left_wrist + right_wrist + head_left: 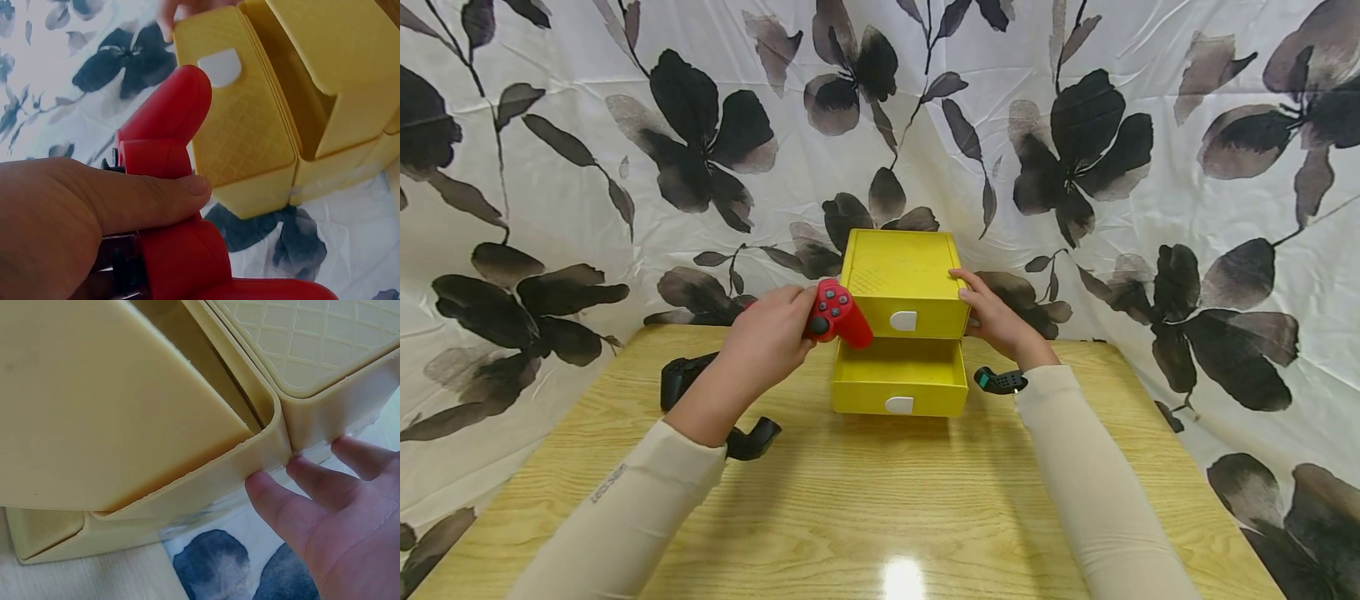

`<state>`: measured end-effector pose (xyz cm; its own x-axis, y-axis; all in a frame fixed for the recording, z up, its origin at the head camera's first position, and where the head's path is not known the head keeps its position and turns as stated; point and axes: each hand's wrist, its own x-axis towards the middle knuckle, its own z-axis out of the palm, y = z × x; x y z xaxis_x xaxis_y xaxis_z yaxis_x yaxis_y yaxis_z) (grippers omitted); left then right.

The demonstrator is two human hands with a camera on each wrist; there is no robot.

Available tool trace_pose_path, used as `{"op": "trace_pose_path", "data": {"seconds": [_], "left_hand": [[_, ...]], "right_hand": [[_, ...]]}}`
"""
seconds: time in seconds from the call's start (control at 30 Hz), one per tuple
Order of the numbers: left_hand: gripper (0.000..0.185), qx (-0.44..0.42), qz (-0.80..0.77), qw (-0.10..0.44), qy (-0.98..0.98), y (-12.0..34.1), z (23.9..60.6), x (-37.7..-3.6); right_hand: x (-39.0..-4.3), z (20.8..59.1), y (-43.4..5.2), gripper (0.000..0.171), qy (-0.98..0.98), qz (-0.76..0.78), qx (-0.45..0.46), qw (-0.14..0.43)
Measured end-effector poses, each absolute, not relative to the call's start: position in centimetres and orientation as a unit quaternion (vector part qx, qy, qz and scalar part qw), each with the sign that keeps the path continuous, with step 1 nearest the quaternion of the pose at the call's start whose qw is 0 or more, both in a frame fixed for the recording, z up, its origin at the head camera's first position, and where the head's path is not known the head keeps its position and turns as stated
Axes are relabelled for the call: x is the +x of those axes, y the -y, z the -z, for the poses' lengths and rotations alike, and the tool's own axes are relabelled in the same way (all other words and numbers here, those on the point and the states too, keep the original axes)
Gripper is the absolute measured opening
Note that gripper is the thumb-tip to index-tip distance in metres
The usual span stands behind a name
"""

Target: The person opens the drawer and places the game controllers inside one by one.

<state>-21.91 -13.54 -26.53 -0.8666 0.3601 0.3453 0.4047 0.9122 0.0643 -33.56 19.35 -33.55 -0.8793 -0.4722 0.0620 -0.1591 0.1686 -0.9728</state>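
- Behind my light wooden table [865, 508] hangs a white cloth backdrop printed with dark flowers [587, 167].
- A yellow plastic two-drawer box [904, 283] stands at the table's far middle; its lower drawer [898, 385] is pulled out, the upper one closed.
- My right hand [996, 321] rests against the box's right side, fingers straight and touching the wall.
- My left hand [767, 337] grips a red plastic game controller [837, 315], thumb curled over it, just left of the box and above the open drawer's corner.
- Black controllers [681, 379] lie on the table under my left arm.
- A small black strap piece with a teal patch [998, 381] lies just right of the drawer.
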Motion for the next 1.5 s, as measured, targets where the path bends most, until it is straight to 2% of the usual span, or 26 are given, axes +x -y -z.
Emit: {"op": "trace_pose_path", "data": {"seconds": [0.3,0.53,1.0,1.5], "left_hand": [[0.069,-0.225,0.075,0.169,0.957,11.8,26.2,-22.1],[0.063,-0.243,0.084,0.177,0.95,10.7,26.6,-22.4],[0.065,-0.271,0.087,0.186,0.94,8.3,27.0,-23.0],[0.052,-0.302,0.103,0.186,0.929,6.3,27.7,-23.8]], "right_hand": [[-33.6,33.6,-19.2,0.054,-0.749,0.615,-0.208,0.131],[-33.7,33.6,-19.2,0.055,-0.748,0.616,-0.207,0.132],[-33.8,33.7,-19.3,0.055,-0.746,0.619,-0.206,0.132],[-33.7,33.9,-19.5,0.054,-0.745,0.621,-0.204,0.131]]}}
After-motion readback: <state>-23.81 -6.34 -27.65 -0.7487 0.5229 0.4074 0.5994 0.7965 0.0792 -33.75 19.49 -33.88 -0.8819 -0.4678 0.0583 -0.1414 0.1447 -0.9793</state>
